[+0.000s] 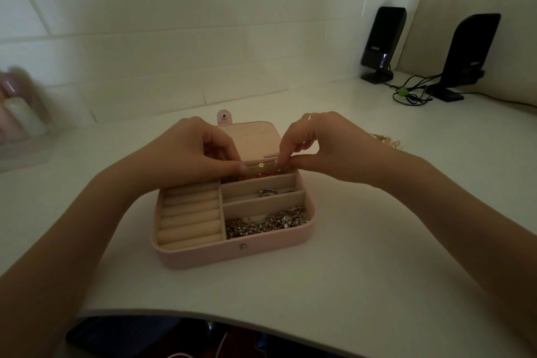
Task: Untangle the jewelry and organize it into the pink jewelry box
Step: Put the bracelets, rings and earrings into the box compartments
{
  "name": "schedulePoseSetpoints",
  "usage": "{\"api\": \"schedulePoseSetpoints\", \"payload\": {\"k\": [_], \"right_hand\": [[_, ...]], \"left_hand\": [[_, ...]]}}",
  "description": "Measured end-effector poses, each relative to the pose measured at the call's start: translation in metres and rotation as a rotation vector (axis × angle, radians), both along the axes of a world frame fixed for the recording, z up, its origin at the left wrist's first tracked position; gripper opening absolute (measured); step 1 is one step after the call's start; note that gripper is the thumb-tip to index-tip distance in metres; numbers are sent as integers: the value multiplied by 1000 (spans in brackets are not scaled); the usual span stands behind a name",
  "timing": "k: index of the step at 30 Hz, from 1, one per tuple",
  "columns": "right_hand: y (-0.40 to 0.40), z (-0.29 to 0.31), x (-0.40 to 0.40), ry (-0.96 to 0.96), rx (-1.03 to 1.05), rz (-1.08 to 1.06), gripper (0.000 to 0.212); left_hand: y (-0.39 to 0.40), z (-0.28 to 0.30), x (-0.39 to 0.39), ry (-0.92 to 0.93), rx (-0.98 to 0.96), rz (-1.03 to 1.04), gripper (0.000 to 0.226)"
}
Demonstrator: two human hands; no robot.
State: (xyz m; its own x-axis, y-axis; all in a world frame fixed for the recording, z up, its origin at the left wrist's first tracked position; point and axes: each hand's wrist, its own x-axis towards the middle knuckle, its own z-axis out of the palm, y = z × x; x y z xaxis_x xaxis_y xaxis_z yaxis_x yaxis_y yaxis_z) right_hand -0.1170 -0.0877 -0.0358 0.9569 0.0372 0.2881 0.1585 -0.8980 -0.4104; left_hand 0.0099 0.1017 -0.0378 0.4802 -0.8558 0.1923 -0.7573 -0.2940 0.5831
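Observation:
The pink jewelry box point(203, 256) lies open on the white desk, its lid point(250, 136) folded back. My left hand point(191, 148) and my right hand point(322, 142) hover over the box's far compartment, each pinching one end of a thin gold chain point(261, 165) with a small round charm, stretched between them. More gold jewelry point(261, 175) lies in that far compartment. A silver ring point(267, 192) sits in the middle compartment. The near compartment holds a silver chain point(267, 222). The ring rolls point(190, 212) on the left carry nothing.
A small tangle of gold jewelry point(385, 139) lies on the desk behind my right wrist. Two black speakers point(382, 43) point(467, 58) with cables point(412, 93) stand at the back right. A blurred clear container point(20, 113) sits at the far left. The desk edge point(232, 317) curves below.

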Motion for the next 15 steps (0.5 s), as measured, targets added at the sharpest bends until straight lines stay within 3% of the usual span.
{"api": "schedulePoseSetpoints", "payload": {"k": [9,13,15], "right_hand": [[-10,3,0,79,49,-17,9],[-47,8,-2,-73,39,-333,12],[-73,3,-6,-49,30,-516,15]], "left_hand": [[0,-5,8,-67,-36,-18,11],[-3,-9,6,-122,-78,-10,12],[-5,-13,2,-142,-102,-7,18]]}}
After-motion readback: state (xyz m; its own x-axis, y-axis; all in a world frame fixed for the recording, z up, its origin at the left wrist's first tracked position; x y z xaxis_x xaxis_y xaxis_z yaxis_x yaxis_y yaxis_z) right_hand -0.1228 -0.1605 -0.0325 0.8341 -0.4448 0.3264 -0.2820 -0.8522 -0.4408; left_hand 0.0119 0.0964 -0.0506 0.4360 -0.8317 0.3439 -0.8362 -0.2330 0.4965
